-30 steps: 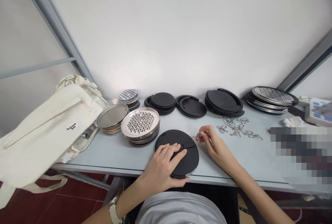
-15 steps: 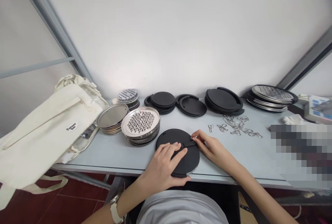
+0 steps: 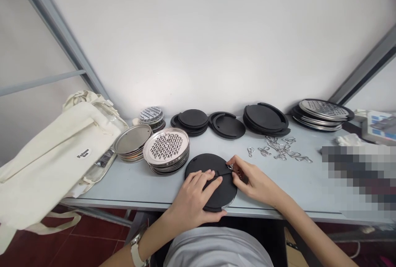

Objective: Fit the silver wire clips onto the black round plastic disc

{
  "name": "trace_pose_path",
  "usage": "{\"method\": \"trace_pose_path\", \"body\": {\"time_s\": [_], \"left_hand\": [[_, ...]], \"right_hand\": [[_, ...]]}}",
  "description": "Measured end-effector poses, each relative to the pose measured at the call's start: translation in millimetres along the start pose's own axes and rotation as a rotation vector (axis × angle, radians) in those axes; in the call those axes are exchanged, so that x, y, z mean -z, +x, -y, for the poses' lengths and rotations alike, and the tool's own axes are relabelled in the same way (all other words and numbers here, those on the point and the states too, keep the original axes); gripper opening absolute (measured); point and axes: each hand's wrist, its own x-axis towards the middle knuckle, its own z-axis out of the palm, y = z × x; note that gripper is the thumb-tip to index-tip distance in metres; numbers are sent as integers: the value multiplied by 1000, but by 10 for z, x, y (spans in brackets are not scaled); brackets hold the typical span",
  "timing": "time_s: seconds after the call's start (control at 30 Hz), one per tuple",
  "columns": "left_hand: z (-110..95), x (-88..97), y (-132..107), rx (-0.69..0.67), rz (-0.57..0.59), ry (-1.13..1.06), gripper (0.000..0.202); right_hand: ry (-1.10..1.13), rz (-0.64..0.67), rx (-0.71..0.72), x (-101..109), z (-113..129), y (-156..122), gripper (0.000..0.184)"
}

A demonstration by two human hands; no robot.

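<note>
A round black plastic holder point(image 3: 208, 161) with a silver rim showing at its lower right lies at the table's front edge. My left hand point(image 3: 194, 195) grips it, fingers across the top and thumb at the near edge. At the holder's right side, my right hand point(image 3: 255, 179) pinches a small wire clip point(image 3: 229, 167) against the rim; part of the clip is hidden by the fingers. To the right lie several loose wire clips point(image 3: 280, 150). Left of the holder stands a stack of metal grater discs point(image 3: 167, 147), with plain metal discs point(image 3: 133, 139) beside it.
Along the wall stand black lids point(image 3: 193, 118), black rings point(image 3: 229, 126), larger black holders point(image 3: 266, 118) and grater discs point(image 3: 323, 110). Small graters point(image 3: 151, 114) stand behind the plain discs. A cream canvas bag point(image 3: 58, 147) covers the left end. A box point(image 3: 382, 127) sits at far right.
My right fingers have shifted and spread slightly at the holder's edge, so more of the wire clip shows. The left hand keeps its grip. The view has moved slightly.
</note>
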Motion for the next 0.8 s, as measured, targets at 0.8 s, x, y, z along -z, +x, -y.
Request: {"method": "trace_pose_path", "body": {"time_s": [0.8], "left_hand": [[-4, -3, -8, 1, 16, -5, 69]], "right_hand": [[14, 61, -63, -13, -44, 28, 5]]}}
